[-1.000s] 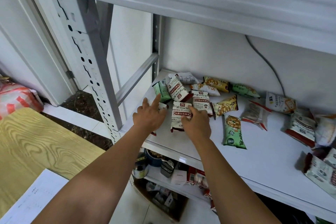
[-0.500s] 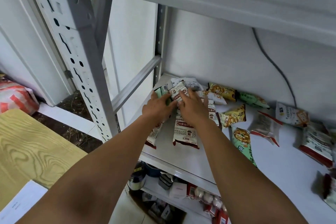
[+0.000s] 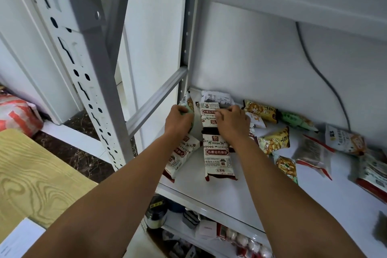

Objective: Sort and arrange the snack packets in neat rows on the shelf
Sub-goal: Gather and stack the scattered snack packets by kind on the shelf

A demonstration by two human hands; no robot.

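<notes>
**Head view: snack packets on the white shelf (image 3: pixel 230 195).** Most lie loose along the back wall. Three brown-and-white ones sit at the left end, roughly front to back.

- **Left hand (image 3: pixel 179 120):** fingers curled round the green packet (image 3: pixel 187 101), which stands tilted in the left rear corner.
- **Right hand (image 3: pixel 232 122):** fingers curled over the top edge of the rear brown packet (image 3: pixel 208 114), apparently pinching it. The palm side is hidden.
- **Front brown packet (image 3: pixel 217 153):** lies flat, just ahead of the rear one.
- **Slanted brown packet (image 3: pixel 181 154):** lies askew under the left wrist, its lower end near the shelf's front left edge.
- **Yellow packets (image 3: pixel 259 111):** just beside the right hand, crowding that side.

**Handling (judged):** light, soft, puffed film that is likely slick, with contents that probably crush. Best taken by the crimped end seams, or slid flat under open fingers, not squeezed.

**Edges and room:** the left side is open apart from a slanted brace (image 3: pixel 157 100), so a pushed packet could slip off there. The back wall gives a stop to line up against. The front half of the shelf is bare and offers room for rows. The board overhead limits lifting.
</notes>
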